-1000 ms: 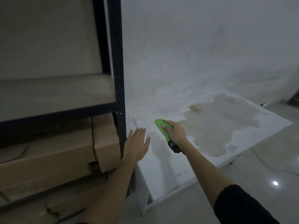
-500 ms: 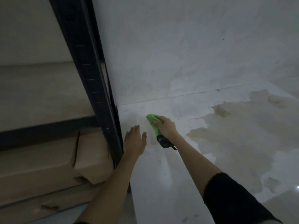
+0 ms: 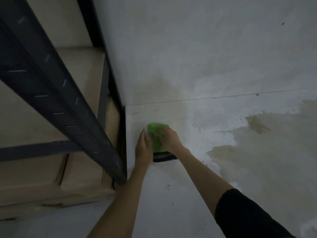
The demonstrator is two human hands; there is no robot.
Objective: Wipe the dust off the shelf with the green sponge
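Observation:
The green sponge [image 3: 155, 136], with a black part at its near end, lies flat on the white stained surface [image 3: 171, 194] close to the wall corner. My right hand [image 3: 169, 139] lies on top of the sponge, fingers spread over it and pressing down. My left hand [image 3: 143, 150] is flat beside the sponge's left edge, fingers straight, touching or almost touching it. The shelf board [image 3: 25, 117] of the dark metal rack sits to the left, behind the slanted black upright [image 3: 56, 103].
Cardboard boxes [image 3: 34, 179] are stacked under the shelf board at lower left. The grey-white wall [image 3: 205, 48] rises right behind the sponge. Brownish stains [image 3: 257, 143] spread over the right part of the white surface.
The view has moved closer and lower. The sponge went from held edge-up to lying flat under my right hand near the wall. My left hand closed in beside it.

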